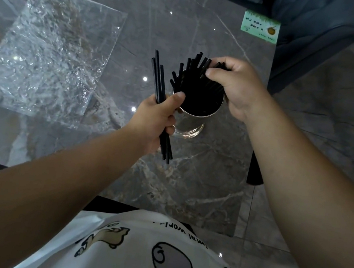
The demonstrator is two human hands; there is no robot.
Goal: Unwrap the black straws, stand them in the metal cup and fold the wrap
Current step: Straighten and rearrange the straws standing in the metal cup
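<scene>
- Black straws (197,84) stand bunched in metal cup (190,122), mid-desk (187,180).
- Right hand (235,85): fingers pinch straw tops.
- Left hand (155,119): fingers curled around spare straws (158,79).
- Clear wrap (46,52) lies flat toward the desk's left edge.

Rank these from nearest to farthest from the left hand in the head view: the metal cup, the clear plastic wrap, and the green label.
From the left hand:
1. Metal cup, just right of it, beside the fingers.
2. Clear plastic wrap, spread flat on the table to the left.
3. Green label, at the table's far right edge.
</scene>
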